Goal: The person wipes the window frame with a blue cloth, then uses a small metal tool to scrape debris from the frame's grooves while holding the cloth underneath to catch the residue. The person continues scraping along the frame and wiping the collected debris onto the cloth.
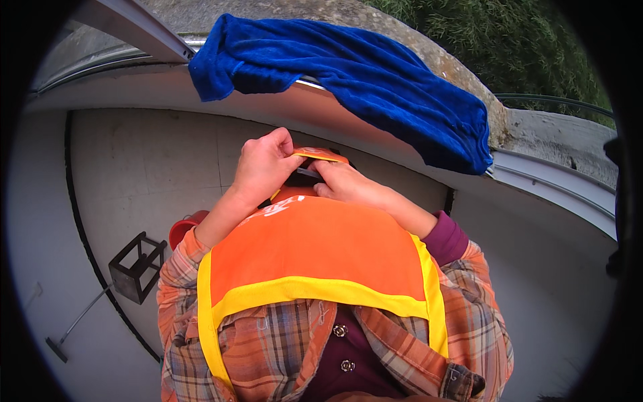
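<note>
In front of my body hangs the orange apron [321, 248] with yellow trim that I am wearing. My left hand [263, 164] is closed in a pinch on the left end of the orange pocket edge [320, 153], holding it raised. At the right end of that opening is my right hand [348, 182], its fingers bent in against a dark flat object [305, 177] with a greyish edge. That object sits partly inside the opening. Its kind cannot be made out, and some right fingertips are hidden by the pocket fabric.
A blue towel [355, 67] drapes over the window sill ahead. Down on the floor at left are a dark stool frame [137, 266], a red bucket [184, 228] and a long-handled squeegee-like tool [84, 315]. Green foliage [502, 47] grows outside.
</note>
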The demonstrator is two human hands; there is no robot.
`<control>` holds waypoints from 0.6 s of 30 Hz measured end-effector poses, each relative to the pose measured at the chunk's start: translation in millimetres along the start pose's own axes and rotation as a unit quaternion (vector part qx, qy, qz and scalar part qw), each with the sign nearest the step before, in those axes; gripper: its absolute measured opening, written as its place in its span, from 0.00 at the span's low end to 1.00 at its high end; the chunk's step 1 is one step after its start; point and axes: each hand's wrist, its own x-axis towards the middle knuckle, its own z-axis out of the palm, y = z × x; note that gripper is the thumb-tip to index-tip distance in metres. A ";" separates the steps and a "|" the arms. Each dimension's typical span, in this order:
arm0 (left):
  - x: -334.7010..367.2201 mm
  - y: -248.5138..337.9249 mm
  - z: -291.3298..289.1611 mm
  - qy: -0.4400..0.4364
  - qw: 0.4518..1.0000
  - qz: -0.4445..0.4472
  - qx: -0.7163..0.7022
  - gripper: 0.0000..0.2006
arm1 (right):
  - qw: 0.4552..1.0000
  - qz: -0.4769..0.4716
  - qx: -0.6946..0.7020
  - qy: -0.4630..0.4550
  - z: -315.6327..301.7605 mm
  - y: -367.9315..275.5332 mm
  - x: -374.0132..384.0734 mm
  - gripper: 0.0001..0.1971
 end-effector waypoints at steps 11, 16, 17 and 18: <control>7.5 -2.1 9.1 0.014 0.996 0.067 0.063 0.09 | 0.989 0.106 0.097 0.038 25.4 24.1 53.3 0.16; 8.1 -3.8 24.8 0.033 0.992 0.101 0.072 0.09 | 0.994 0.063 -0.079 -0.036 33.1 53.7 97.3 0.18; 7.9 -4.2 27.1 0.025 0.994 0.093 0.056 0.10 | 0.991 0.071 -0.091 -0.062 34.0 57.7 109.2 0.19; 7.9 -4.9 28.0 0.021 0.995 0.082 0.043 0.10 | 0.986 0.095 -0.107 -0.085 35.7 61.1 118.0 0.20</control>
